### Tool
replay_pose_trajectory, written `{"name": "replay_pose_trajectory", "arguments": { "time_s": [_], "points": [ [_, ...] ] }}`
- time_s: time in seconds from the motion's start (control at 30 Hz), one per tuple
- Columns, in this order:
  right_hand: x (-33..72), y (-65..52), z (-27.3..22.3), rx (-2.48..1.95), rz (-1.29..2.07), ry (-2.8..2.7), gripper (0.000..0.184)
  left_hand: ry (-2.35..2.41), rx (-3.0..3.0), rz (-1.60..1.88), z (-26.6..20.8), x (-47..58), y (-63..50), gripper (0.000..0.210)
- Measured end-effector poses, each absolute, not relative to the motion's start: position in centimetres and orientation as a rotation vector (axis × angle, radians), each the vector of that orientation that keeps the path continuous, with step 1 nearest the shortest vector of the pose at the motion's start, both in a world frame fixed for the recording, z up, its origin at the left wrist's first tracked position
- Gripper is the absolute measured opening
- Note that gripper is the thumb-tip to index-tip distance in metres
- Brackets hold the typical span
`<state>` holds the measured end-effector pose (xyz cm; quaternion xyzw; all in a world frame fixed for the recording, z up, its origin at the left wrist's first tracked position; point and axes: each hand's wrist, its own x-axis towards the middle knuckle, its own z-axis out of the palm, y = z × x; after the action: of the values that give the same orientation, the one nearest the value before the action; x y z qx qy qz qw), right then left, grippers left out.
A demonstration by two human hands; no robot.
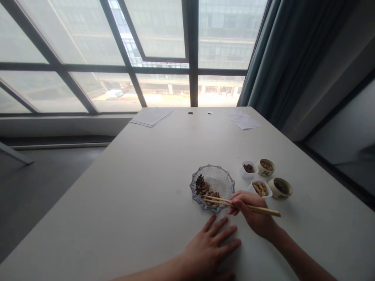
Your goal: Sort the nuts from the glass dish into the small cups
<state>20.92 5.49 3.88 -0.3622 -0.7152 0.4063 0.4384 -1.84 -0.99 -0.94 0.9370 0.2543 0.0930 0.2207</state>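
Note:
My right hand (254, 214) is closed round a pair of wooden chopsticks (263, 210). Their tips reach over the left part of a clear glass plate (224, 175) with a scalloped rim, at a heap of dried brown pieces (209, 189). Darker bits lie at the heap's far end, lighter ones nearer me. Whether the tips pinch a piece is too small to tell. My left hand (209, 246) lies flat on the table in front of the plate, fingers spread, holding nothing.
Right of the plate stand two white plastic cups, one with dark pieces (249, 168), one with peanut-like tan pieces (260, 189). Beside them are two cream ceramic cups (268, 173) with dark contents. Papers (152, 117) lie at the far end of the white table (131, 195), near the windows.

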Motion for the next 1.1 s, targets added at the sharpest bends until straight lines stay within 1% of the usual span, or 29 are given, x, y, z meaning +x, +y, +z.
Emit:
{"name": "replay_pose_trajectory", "arguments": {
  "time_s": [0.2, 0.47, 0.6, 0.7, 0.9, 1.1],
  "points": [
    [20.7, 6.7, 3.8, -0.952, 1.107, -1.755, 0.034, 0.701, 2.599, 0.265, -1.0, -1.9, -1.0, 0.073],
    [20.0, 6.6, 3.3, -1.015, 1.092, -1.624, 0.039, 0.695, 2.583, 0.258, -0.8, -2.0, -1.1, 0.077],
    [19.8, 6.1, 4.0, -1.060, 1.057, -1.498, 0.043, 0.695, 2.603, 0.272, -1.0, -2.0, -1.0, 0.077],
    [21.3, 5.6, 5.1, -1.087, 0.943, -1.413, 0.043, 0.692, 2.611, 0.277, -1.3, -2.0, -1.0, 0.078],
    [28.2, 3.9, 6.4, -1.175, 0.604, -1.124, 0.032, 0.698, 2.582, 0.269, -1.3, -2.0, -0.9, 0.075],
    [32.3, 1.3, 7.7, -1.314, 0.264, -0.851, 0.030, 0.715, 2.567, 0.216, -0.7, -1.9, -0.8, 0.077]
  ]
}}
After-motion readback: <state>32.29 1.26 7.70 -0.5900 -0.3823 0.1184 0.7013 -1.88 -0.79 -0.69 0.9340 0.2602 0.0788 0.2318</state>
